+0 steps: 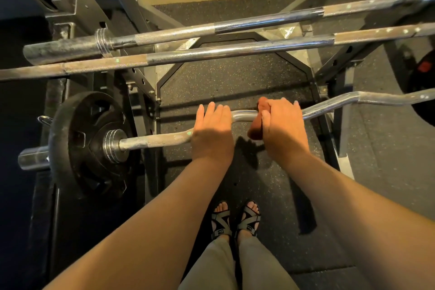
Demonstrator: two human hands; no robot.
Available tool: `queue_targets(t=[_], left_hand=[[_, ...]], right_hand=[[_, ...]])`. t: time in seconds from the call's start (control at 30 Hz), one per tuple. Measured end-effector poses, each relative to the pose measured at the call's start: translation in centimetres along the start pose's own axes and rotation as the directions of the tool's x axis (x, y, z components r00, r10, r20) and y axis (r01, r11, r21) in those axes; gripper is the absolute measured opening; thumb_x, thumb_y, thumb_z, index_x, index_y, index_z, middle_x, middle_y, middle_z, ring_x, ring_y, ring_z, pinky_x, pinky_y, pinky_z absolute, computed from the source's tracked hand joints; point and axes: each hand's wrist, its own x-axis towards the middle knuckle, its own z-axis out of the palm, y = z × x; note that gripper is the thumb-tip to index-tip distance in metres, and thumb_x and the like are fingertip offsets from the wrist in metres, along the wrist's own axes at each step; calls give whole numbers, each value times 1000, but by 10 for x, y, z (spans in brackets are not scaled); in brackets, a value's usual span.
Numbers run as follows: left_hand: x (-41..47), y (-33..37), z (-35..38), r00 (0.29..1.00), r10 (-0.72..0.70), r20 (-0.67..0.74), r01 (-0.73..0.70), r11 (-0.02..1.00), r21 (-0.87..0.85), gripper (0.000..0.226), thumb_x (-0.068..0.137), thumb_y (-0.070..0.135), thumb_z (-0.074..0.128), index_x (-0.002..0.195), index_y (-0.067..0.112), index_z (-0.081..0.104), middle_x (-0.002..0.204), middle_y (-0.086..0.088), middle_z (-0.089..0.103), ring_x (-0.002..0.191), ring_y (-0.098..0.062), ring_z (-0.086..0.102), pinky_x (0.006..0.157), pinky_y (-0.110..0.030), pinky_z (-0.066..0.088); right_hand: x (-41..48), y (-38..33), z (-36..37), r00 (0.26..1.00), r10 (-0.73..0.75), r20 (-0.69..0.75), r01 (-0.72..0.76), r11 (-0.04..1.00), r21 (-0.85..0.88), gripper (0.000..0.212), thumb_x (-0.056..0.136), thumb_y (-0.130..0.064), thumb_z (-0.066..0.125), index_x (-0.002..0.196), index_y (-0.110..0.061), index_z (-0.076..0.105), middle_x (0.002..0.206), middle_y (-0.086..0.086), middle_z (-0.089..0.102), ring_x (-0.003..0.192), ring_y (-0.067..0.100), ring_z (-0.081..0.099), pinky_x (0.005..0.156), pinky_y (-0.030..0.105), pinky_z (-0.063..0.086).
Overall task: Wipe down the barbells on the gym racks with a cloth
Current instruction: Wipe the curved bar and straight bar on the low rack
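A bent chrome curl bar [155, 140] lies across the rack nearest to me, with a black weight plate [87, 143] on its left end. My left hand [213, 132] rests on top of the bar near its middle, fingers straight and pointing away. Just to the right, my right hand [281, 127] grips a reddish-brown cloth [256, 128] wrapped around the same bar. Two straight barbells sit higher on the rack: the middle barbell [235, 50] and the far barbell [259, 22].
The dark steel rack frame [150, 87] stands on both sides, with speckled rubber flooring [235, 82] below. Another plate [421, 70] shows at the right edge. My sandalled feet [235, 219] stand under the curl bar.
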Motion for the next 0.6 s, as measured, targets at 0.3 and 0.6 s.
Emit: queue_targets(t=[0.3,0.6], left_hand=[[-5,1,8,1000,-12,-16,13,999,48,43,91,10,58,133,2,61,126,-16,68,115,-30,66,105,-51,47],[1,6,13,989,-139,53,135,988,72,49,92,16,68,139,15,55,134,-2,64,126,-19,58,123,-48,25]], right_hand=[[-10,-29,19,965,-149,-217,192,962,192,19,94,-5,49,106,1,61,108,18,61,101,35,56,102,54,45],[22,-39,22,983,-179,-38,175,980,-94,22,104,-24,42,100,-13,61,93,9,58,79,27,56,66,37,39]])
